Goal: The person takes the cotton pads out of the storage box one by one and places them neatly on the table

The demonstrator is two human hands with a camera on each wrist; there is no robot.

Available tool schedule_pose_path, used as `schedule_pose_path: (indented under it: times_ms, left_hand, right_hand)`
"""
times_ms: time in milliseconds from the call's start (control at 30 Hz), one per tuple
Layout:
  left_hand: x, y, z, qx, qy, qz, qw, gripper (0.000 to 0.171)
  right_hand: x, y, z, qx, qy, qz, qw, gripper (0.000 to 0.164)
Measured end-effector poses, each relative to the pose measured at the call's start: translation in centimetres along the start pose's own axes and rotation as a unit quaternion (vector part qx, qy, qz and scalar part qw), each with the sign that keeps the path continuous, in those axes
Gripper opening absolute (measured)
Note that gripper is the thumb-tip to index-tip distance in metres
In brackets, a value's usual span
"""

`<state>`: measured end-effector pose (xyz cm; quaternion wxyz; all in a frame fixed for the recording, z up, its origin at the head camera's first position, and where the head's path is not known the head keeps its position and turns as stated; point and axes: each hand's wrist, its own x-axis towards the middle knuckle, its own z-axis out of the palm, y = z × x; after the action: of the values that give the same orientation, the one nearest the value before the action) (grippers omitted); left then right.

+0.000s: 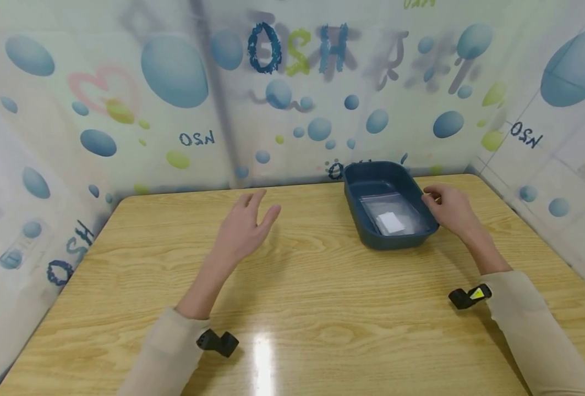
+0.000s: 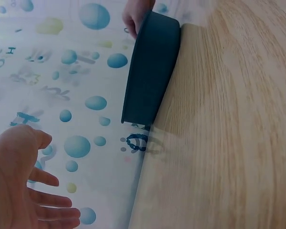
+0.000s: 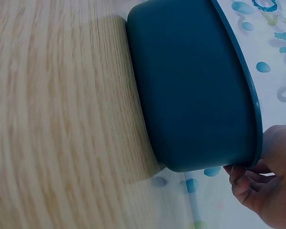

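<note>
A dark blue plastic basin (image 1: 401,241) with rounded corners stands toward the back right of the wooden table. Inside it lie clear plastic bags (image 1: 411,212) with a small white square (image 1: 391,223) on or in them. My right hand (image 1: 449,208) grips the basin's right rim; in the right wrist view the fingers (image 3: 239,177) curl beneath that rim. To the left of the basin, my left hand (image 1: 242,228) hovers above the table with fingers spread, holding nothing. The left wrist view shows this hand (image 2: 28,181) apart from the basin's side (image 2: 155,67).
The wood-grain table (image 1: 312,308) meets a patterned curtain (image 1: 282,121) along its back edge. Similar sheeting (image 1: 564,132) hangs on the right, and on the left too. Small black devices (image 1: 218,342) sit at both sleeve cuffs.
</note>
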<state>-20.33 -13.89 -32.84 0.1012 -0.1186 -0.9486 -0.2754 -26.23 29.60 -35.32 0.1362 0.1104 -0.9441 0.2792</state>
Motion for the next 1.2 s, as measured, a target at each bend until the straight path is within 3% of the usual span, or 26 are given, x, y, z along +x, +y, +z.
schedule_pose_path:
  times_ms: [233,533,1200]
  left_hand:
    - [0.4,0.2,0.4,-0.030,-0.010,-0.004,0.9995,0.066]
    - [0.9,0.7,0.8,-0.069,-0.021,-0.007,0.9974,0.065]
    - [2.4,3.2,2.2,-0.125,-0.033,-0.002,0.9916,0.056]
  right_hand:
    - [-0.1,-0.1,0.1,0.012,-0.003,-0.009,1.000,0.033]
    - [-0.2,-0.4,0.1,0.024,-0.027,0.014,0.999,0.038]
    - [-0.2,-1.2,0.0,0.128,-0.095,0.065,0.985,0.044]
